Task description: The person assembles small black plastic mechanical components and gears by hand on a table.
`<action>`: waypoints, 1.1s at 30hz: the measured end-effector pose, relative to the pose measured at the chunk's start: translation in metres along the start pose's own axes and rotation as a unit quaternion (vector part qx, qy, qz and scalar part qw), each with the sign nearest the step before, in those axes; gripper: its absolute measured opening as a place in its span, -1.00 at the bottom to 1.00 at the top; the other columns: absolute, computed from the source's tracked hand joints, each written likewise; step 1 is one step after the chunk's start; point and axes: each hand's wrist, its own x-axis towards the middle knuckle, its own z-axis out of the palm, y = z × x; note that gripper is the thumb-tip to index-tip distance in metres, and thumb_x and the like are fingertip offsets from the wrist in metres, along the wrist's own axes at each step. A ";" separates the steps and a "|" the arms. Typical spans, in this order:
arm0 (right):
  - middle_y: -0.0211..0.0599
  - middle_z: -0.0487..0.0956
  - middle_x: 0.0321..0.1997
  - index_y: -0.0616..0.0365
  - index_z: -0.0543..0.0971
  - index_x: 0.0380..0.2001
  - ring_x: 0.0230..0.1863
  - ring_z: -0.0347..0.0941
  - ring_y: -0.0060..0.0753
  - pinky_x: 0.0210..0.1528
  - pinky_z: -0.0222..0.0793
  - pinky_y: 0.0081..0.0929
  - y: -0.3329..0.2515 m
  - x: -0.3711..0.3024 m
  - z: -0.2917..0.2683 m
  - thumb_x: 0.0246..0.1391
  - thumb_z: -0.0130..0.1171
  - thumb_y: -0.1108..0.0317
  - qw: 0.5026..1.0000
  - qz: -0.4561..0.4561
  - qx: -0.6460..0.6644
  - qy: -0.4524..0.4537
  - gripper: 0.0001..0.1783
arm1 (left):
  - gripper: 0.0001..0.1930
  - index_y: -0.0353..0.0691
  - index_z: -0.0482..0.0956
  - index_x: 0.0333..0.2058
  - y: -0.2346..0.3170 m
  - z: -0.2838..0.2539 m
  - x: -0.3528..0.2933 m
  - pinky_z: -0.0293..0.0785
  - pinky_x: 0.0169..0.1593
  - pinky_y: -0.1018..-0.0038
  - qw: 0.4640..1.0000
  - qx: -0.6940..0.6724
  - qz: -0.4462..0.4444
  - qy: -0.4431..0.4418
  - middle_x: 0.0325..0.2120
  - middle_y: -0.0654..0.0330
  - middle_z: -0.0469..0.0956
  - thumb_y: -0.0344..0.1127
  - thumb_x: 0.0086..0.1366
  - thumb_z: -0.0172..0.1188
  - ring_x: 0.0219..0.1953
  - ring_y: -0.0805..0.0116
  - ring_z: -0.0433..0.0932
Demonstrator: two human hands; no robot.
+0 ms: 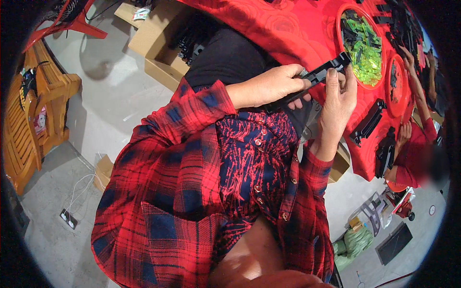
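A long, narrow black plastic part [318, 76] slants between my hands, over my lap at the edge of the red-covered table [297, 36]. My left hand [281, 86] grips its nearer end, thumb on top and fingertips curled underneath. The fingers of my right hand [340, 96] close on the far end, thumb pressed against its side. Just beyond that end sits a round red tray [339, 34] of yellow-green translucent pieces and black pieces. Similar long black parts [369, 123] lie on the cloth to the right of my right hand.
A smaller red tray [407, 84] holds small dark bits. At the right, another person in a red top [413, 161] reaches over the table among black parts. An opened cardboard box [163, 72] with black parts is on the floor at left, near a wooden bench [48, 86].
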 end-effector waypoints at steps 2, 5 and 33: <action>-0.41 0.49 -0.29 0.46 0.17 0.31 -0.29 0.36 -0.68 -0.26 0.30 -0.68 -0.001 -0.001 0.001 0.29 0.14 0.39 1.000 0.004 0.008 0.004 -0.35 | -0.71 -0.30 0.38 -0.01 0.003 0.001 -0.001 0.55 -0.27 0.52 1.000 0.004 -0.025 0.001 -0.31 0.21 0.60 -0.19 0.47 -0.04 -0.41 0.49 0.58; -0.41 0.48 -0.30 0.46 0.18 0.30 -0.29 0.36 -0.68 -0.25 0.30 -0.69 -0.004 -0.002 0.002 0.27 0.16 0.40 1.000 0.007 0.022 0.008 -0.36 | -0.70 -0.30 0.38 -0.01 0.005 0.006 -0.004 0.57 -0.28 0.50 1.000 -0.003 -0.029 0.002 -0.31 0.19 0.61 -0.18 0.48 -0.05 -0.41 0.47 0.59; -0.37 0.47 -0.24 0.37 0.14 0.32 -0.25 0.40 -0.63 -0.18 0.37 -0.64 0.000 -0.016 0.006 0.26 0.10 0.52 0.998 -0.059 0.028 -0.004 -0.37 | -0.68 -0.22 0.48 -0.09 0.002 0.000 -0.006 0.43 -0.40 0.63 0.994 0.104 -0.009 0.027 -0.40 0.32 0.54 -0.07 0.48 -0.02 -0.45 0.59 0.49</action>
